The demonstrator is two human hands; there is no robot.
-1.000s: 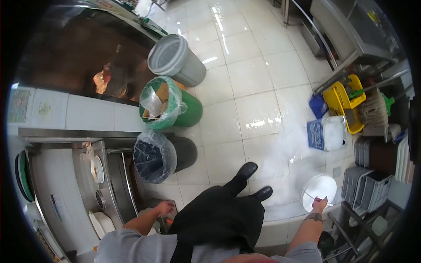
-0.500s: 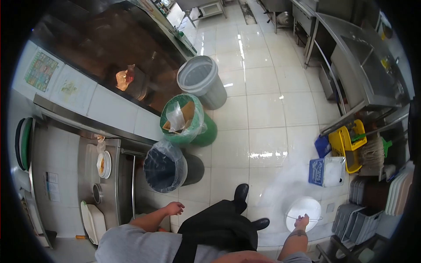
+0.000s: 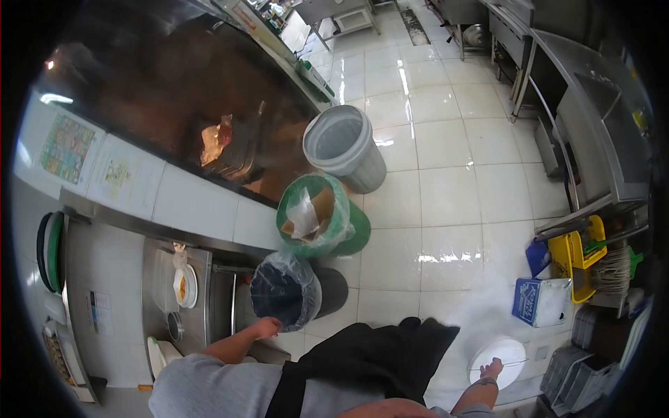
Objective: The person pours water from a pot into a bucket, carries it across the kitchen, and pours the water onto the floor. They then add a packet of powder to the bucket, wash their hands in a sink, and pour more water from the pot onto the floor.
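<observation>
Below me I see the floor (image 3: 446, 188) of glossy pale square tiles, glinting wet in patches, with a whitish film near its lower right corner. A smooth metal sink counter (image 3: 592, 63) lines its right edge, and a shorter metal counter (image 3: 202, 279) flanks its left edge, with stacked round white plates (image 3: 188, 296) near the right rim. Along the floor's left edge I count three round plastic bins, mouths up: a grey bin (image 3: 368, 171), a green bin (image 3: 358, 231) with a crinkled clear liner, and a dark bin (image 3: 333, 289), also lined.

The wearer's black cloth apron (image 3: 369, 362) spreads across the lower middle. The white bucket (image 3: 512, 350) is at the floor's lower right corner, its smooth round top turned up towards me; from here I cannot tell whether that is a lid or contents. I find no longer axis in that circle, but its thin handle (image 3: 517, 362) runs crosswise, one end pointing to the floor's right edge. A boxy blue-and-white container (image 3: 529, 304) sits just beyond it.

The right hand (image 3: 492, 369) is closed around the handle. The left hand (image 3: 267, 327) is by the dark bin's rim; I cannot tell how far its fingers are closed, or whether they touch the liner.
</observation>
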